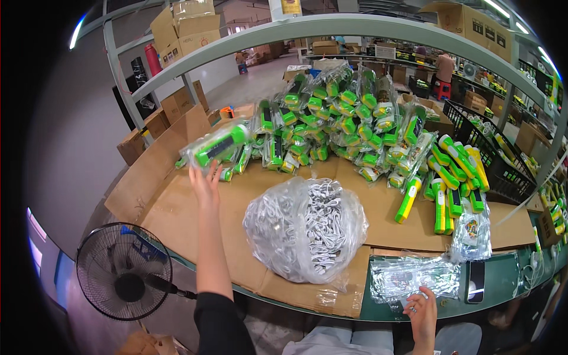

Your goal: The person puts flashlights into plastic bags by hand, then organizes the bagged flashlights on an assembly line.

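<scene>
My left hand (pixel 206 186) is raised at the left of the table, its fingers at the lower end of a green flashlight in a clear plastic bag (pixel 220 147), which is slightly blurred. Beyond it, a large heap of similar bagged green and yellow flashlights (pixel 349 121) covers the back of the table. My right hand (pixel 422 310) is over the front edge, its fingers loosely curled and apart, with nothing seen in it. Right by its fingertips lies a stack of flat clear plastic bags (pixel 414 278). Between my arms sits a big clear bag of white cables (pixel 324 228).
Unbagged flashlights (pixel 455 171) are piled at the right, with more clear bags (pixel 471 234) before them. A phone (pixel 475 283) lies near the front edge. A black crate (pixel 491 148) stands at the right. A fan (pixel 127 278) is at the left; a metal rail (pixel 331 26) spans above.
</scene>
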Demonstrator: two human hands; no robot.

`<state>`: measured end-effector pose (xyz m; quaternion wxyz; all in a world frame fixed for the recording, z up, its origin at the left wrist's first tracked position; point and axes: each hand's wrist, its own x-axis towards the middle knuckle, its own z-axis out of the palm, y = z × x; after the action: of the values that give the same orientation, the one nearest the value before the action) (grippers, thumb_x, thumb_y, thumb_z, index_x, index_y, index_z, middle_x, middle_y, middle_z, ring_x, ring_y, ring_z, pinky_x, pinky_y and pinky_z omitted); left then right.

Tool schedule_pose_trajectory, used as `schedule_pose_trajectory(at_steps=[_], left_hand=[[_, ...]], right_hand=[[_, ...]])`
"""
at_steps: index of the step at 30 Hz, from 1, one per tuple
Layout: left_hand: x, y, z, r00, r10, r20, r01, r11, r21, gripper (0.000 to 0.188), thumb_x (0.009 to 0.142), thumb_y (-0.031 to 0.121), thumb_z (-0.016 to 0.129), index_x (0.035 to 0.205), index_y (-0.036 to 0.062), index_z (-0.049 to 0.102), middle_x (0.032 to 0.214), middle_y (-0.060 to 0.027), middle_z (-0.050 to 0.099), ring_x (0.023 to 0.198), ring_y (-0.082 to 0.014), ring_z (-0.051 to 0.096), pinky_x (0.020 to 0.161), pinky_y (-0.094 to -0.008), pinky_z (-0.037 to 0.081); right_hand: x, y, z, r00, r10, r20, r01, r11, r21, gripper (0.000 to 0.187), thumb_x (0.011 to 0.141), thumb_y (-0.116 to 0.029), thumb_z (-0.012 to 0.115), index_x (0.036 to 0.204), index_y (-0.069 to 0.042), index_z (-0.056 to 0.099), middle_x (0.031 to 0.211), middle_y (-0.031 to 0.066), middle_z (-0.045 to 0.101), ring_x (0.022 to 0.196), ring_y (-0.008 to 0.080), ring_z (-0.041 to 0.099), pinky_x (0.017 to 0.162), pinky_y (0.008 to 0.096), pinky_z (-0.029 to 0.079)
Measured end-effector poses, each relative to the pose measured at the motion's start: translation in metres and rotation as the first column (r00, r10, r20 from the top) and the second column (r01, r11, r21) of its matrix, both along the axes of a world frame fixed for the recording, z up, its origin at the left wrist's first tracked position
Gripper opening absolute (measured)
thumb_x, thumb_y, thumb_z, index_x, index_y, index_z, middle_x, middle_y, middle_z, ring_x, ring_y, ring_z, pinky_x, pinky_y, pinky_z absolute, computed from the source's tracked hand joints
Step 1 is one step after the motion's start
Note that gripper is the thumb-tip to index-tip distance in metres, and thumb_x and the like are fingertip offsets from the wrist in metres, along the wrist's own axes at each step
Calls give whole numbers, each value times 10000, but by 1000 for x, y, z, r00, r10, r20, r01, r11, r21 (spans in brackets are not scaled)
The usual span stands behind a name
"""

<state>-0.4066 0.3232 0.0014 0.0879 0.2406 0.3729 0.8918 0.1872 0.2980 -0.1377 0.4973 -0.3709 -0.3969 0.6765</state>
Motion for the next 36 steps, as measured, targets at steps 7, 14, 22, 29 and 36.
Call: schedule_pose_trajectory(at_steps=[7,14,22,29,36], left_hand=[[-3,4,-71,995,-27,-96,-19,897,-442,364,1009,226,504,1333,72,439,1224,-82,546,979,-224,623,795,-327,511],[278,-80,-107,690,-363,-626,14,871,-490,88,845,28,617,930,5,621,909,-141,637,858,-259,619,782,-345,482],[412,-49,-143,122,-684,-719,45,727,-685,322,870,190,666,1145,27,630,1328,-203,480,1186,-384,487,976,-460,429],[444,-47,-167,20,-701,-713,-288,679,-675,469,868,334,677,1249,71,606,1400,-236,431,1320,-461,358,1057,-604,334],[450,-48,-170,9,-702,-712,-337,668,-663,492,840,323,703,1249,69,605,1404,-253,424,1316,-470,360,1043,-630,327]], right_hand=[[14,-2,-14,961,-83,262,57,993,105,208,1002,-145,509,1153,-5,532,919,104,621,791,152,606,729,297,510],[29,54,21,474,-422,773,-286,756,589,342,735,-90,765,1043,-33,628,989,129,635,970,305,590,836,391,456],[3,131,19,110,-424,899,-715,595,368,629,520,-255,884,1044,-103,571,1047,111,553,1075,338,516,901,460,417],[6,134,20,74,-412,908,-695,632,343,611,498,-238,901,977,-104,546,995,85,560,1024,317,526,870,434,414],[6,133,17,99,-412,906,-695,623,360,569,535,-236,892,979,-102,561,1002,81,573,1047,301,547,869,436,420]])
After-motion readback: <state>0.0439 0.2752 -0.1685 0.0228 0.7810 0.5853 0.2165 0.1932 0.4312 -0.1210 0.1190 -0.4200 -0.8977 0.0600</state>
